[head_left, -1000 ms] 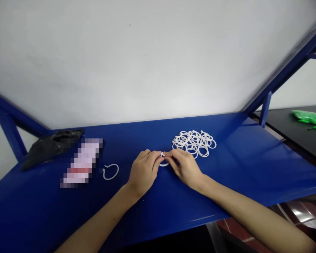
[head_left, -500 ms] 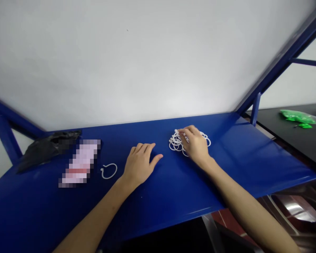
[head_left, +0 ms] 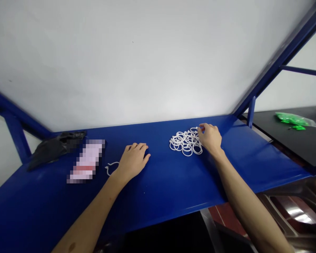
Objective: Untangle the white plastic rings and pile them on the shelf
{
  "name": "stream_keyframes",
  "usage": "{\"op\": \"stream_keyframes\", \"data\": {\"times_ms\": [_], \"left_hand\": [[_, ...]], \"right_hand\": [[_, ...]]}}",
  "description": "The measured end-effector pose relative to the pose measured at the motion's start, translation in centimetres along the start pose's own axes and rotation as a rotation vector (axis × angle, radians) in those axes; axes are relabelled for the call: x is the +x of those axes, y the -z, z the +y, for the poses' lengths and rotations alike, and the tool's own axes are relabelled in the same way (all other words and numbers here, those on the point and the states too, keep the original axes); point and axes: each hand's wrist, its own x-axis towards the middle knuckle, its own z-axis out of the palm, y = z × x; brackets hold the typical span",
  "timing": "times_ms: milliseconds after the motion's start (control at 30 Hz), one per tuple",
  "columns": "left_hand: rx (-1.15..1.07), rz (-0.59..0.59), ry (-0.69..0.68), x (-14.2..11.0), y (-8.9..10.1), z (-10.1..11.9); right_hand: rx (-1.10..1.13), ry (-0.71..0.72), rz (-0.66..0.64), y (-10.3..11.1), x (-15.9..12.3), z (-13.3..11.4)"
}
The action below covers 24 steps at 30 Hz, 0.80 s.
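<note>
White plastic curtain rings (head_left: pixel 186 150) lie in a loose, overlapping pile on the blue table (head_left: pixel 163 182). My right hand (head_left: pixel 210 137) is at the pile's right edge, fingers bent and thumb slightly apart, close to the outermost rings. No ring shows lifted in it. Left of the pile, my left hand (head_left: pixel 133 158) rests palm down with its fingers stretched out and nothing in it. A single ring, opened at its clasp (head_left: pixel 107 169), lies beside my left wrist, which partly covers it.
At the left lie a blurred-out pinkish packet (head_left: pixel 88 160) and a crumpled black plastic bag (head_left: pixel 51 149). Blue frame bars (head_left: pixel 251 111) rise at both table ends. On a black table (head_left: pixel 305 140) to the right is a bag of green pieces (head_left: pixel 292 118). A white wall stands behind.
My right hand has moved right, off the top of the pile to its edge, and the rings now lie more spread out. My left hand has shifted slightly left, partly covering the single ring.
</note>
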Motion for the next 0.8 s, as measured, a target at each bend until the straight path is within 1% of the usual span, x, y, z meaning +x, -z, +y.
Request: {"op": "stream_keyframes", "data": {"times_ms": [67,133,233,333,367,433,500,567,633,700,800], "left_hand": [[-0.018,-0.020,-0.013,-0.2,0.0,-1.0],[-0.039,-0.032,0.018,-0.4,0.2,-2.5],[0.002,-0.050,0.075,-1.4,1.4,-5.6],[0.067,-0.111,0.082,-3.1,3.0,-8.6],[0.084,-0.123,0.082,-3.7,3.5,-9.3],[0.106,-0.120,0.077,-4.7,4.2,-10.1],[0.102,-0.134,0.083,-5.1,4.6,-9.9],[0.074,-0.142,0.088,-4.8,4.9,-8.7],[0.031,-0.138,0.081,-4.0,5.1,-6.9],[-0.019,-0.143,0.056,-2.8,5.4,-4.6],[-0.057,-0.135,0.012,-1.1,5.5,-1.0]], "right_hand": [[0.141,0.028,0.020,0.4,0.0,-0.4],[0.332,0.075,-0.025,0.8,-0.2,-1.1],[0.590,0.182,-0.193,1.6,-1.1,-2.4],[0.762,0.335,-0.424,2.6,-2.5,-3.5],[0.800,0.373,-0.490,3.0,-3.0,-3.8],[0.863,0.402,-0.585,3.5,-3.6,-4.2],[0.923,0.399,-0.636,3.8,-3.9,-4.3],[0.974,0.413,-0.656,3.9,-4.0,-4.2],[1.002,0.441,-0.667,4.0,-4.0,-4.1],[1.004,0.442,-0.681,4.0,-3.9,-4.1],[0.986,0.378,-0.704,4.2,-3.9,-4.2]]}}
